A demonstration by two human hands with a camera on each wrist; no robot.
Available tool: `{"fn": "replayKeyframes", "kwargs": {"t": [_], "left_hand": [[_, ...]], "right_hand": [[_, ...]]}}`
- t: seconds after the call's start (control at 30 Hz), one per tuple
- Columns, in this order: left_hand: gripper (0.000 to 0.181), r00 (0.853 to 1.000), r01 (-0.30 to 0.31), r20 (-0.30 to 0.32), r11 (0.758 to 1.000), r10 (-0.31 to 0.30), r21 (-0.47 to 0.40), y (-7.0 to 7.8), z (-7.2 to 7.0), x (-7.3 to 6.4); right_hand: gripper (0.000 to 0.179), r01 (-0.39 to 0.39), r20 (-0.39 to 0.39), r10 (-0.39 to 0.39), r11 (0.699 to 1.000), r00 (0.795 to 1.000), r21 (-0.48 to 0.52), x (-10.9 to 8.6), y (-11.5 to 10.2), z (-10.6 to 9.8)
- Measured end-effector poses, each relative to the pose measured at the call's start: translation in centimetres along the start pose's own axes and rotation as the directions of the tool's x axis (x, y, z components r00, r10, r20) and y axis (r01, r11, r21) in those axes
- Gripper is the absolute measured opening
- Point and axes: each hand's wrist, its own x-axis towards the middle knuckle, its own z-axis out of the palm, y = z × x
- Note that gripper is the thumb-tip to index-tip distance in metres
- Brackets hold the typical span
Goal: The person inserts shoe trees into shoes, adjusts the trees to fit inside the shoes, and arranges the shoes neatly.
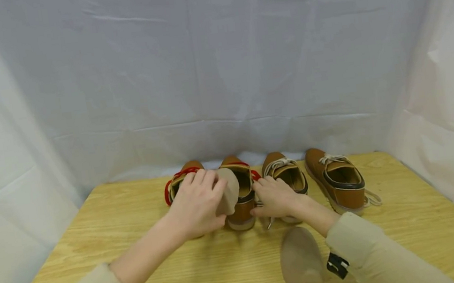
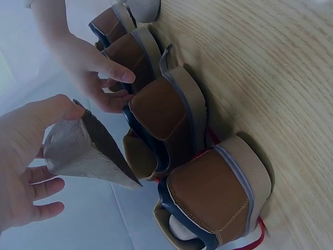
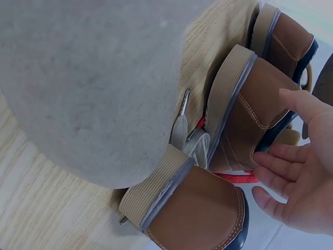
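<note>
My left hand [image 1: 200, 203] pinches a grey-beige moulded shoe insert [image 1: 230, 193] between thumb and fingers. In the left wrist view the insert [image 2: 78, 148] is a hollow, tapering shell, held above the opening of a brown shoe [image 2: 164, 112] with red laces, second from the left in the row. My right hand [image 1: 274, 197] is at that shoe's right side. The right wrist view shows its fingers [image 3: 281, 166] relaxed, fingertips right at the dark collar, thumb near the heel. Left of it stands another red-laced brown shoe [image 2: 208, 192] with something pale inside.
Two brown shoes with cream laces stand to the right, one [image 1: 273, 159] partly behind my right hand, the other [image 1: 346, 193] angled at the row's end. A second insert [image 1: 301, 264] lies in front on the wooden table [image 1: 167, 281]. White sheeting [image 1: 218, 67] surrounds the table.
</note>
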Motion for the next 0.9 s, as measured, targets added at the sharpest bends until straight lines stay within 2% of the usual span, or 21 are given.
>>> {"fn": "replayKeyframes", "kwargs": {"t": [0.47,0.9], "left_hand": [[0.062,0.997,0.006,0.080,1.000,-0.008,0.018,0.1,0.6,1.1],[0.062,0.996,0.004,0.085,1.000,-0.005,0.015,0.5,1.9,2.0]], "right_hand": [[0.064,0.003,0.005,-0.003,1.000,1.000,0.022,0.0,0.1,-0.1],[0.064,0.003,0.016,-0.003,1.000,1.000,0.024,0.2,0.2,0.0]]}}
